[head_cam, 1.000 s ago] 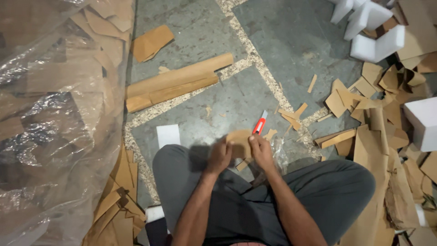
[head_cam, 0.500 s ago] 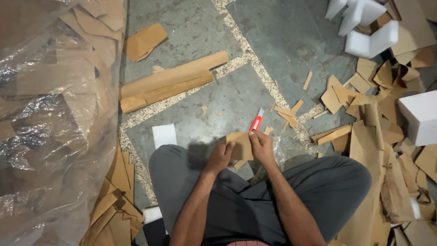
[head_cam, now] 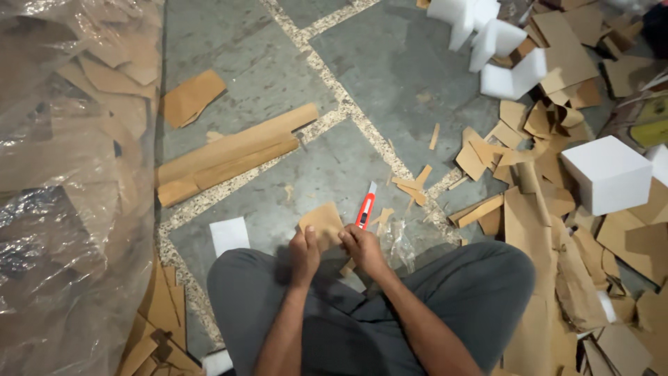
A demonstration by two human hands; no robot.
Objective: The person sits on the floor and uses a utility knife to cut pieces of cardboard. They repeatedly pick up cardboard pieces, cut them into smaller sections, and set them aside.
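1. The red-handled utility knife with its blade extended (head_cam: 366, 207) sits in the right hand (head_cam: 363, 248) just below frame centre, its tip pointing up and away. If the blade slips off the card it could nick the left hand's fingers, which lie close beside it.
2. The small, flat, brown cardboard piece (head_cam: 322, 224) is held over the lap, at the lower centre of the frame; a loose grip could let it twist or tear unevenly.
3. The left hand (head_cam: 304, 252) is curled, fingers pinching the card's lower left edge.
4. The right hand is closed around the knife handle and also touches the card's right edge.
5. Loose cardboard scraps (head_cam: 529, 181) litter the right side of the frame; white foam blocks (head_cam: 604, 173) lie among them.
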